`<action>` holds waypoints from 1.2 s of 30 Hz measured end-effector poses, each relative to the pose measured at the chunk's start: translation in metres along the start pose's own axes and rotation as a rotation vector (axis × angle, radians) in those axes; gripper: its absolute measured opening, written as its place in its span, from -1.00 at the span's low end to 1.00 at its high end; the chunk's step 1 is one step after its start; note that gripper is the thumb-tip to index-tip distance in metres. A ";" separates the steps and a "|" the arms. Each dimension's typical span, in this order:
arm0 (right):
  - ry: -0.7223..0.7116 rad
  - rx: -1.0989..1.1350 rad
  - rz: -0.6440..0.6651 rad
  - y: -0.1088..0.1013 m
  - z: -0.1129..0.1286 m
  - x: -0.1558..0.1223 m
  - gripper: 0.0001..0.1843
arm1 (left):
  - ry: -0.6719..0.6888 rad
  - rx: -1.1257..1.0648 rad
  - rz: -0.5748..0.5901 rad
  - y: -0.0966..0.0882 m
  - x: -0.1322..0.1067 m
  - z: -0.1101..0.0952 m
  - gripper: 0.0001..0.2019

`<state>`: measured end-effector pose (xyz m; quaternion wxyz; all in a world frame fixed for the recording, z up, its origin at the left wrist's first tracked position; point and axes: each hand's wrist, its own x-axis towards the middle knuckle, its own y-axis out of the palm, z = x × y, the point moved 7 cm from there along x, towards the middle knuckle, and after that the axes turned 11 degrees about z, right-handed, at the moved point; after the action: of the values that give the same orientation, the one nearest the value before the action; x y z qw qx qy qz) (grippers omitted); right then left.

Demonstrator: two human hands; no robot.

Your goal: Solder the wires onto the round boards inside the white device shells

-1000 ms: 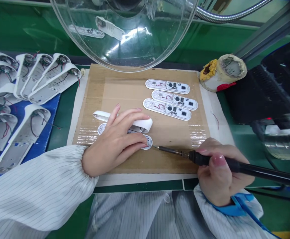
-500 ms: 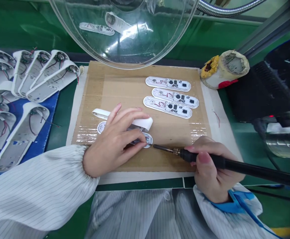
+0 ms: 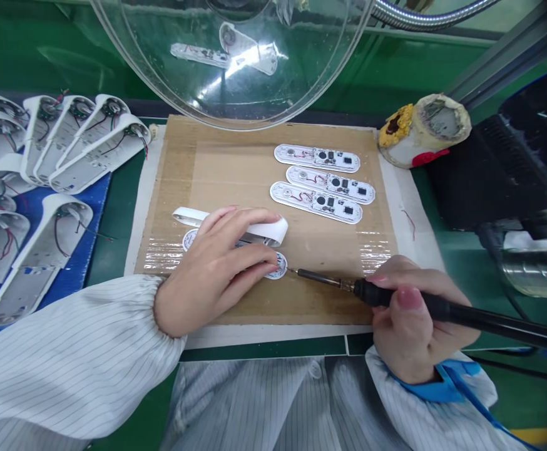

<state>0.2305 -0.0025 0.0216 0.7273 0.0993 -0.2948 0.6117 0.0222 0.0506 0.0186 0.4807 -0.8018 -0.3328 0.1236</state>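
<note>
In my right hand (image 3: 419,319) is a black-handled soldering iron (image 3: 395,297), gripped like a pen and pointing left. Its thin tip ends close to the rounded right end of a white panel with a circuit board (image 3: 280,266); whether they touch I cannot tell. My left hand (image 3: 221,269) lies over this panel and over a white plastic housing (image 3: 273,230), fingers curled on the housing. Thumb and index finger are pinched at the panel's right end; anything fine between them is too small to make out. The middle of the panel is hidden beneath the hand.
Several white housings with wires (image 3: 43,257) lie on a blue tray (image 3: 97,207) at left. Three panels with boards (image 3: 318,202) rest on the cardboard (image 3: 226,156). A round magnifier lens (image 3: 236,94) hangs above. At right stand a crusted solder-cleaning pot (image 3: 442,134) and a black box (image 3: 480,169).
My right hand has drawn the soldering iron slightly back to the right. My left fingers have lowered and closed a little over the housing, which has barely shifted.
</note>
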 end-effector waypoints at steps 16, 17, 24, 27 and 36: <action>0.055 -0.058 0.171 0.007 -0.001 -0.001 -0.90 | -0.072 0.019 0.065 -0.004 0.007 -0.003 -0.85; 0.053 -0.063 0.172 0.007 -0.002 -0.002 -0.91 | -0.074 0.031 0.064 -0.004 0.007 -0.004 -0.85; 0.007 -0.051 0.009 -0.007 0.000 0.004 -0.87 | -0.072 0.094 0.073 -0.004 0.010 -0.012 -0.83; 0.066 -0.005 -0.235 -0.037 -0.001 0.008 -0.85 | -0.075 0.087 0.075 -0.005 0.010 -0.011 -0.83; 0.058 -0.475 -0.047 -0.086 -0.029 0.075 -0.55 | -0.162 -0.022 0.118 -0.029 -0.007 0.025 -0.89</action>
<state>0.3265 0.0541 0.0581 0.7526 -0.0853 -0.4071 0.5106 -0.0081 0.0719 0.0299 0.4353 -0.8127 -0.3241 0.2122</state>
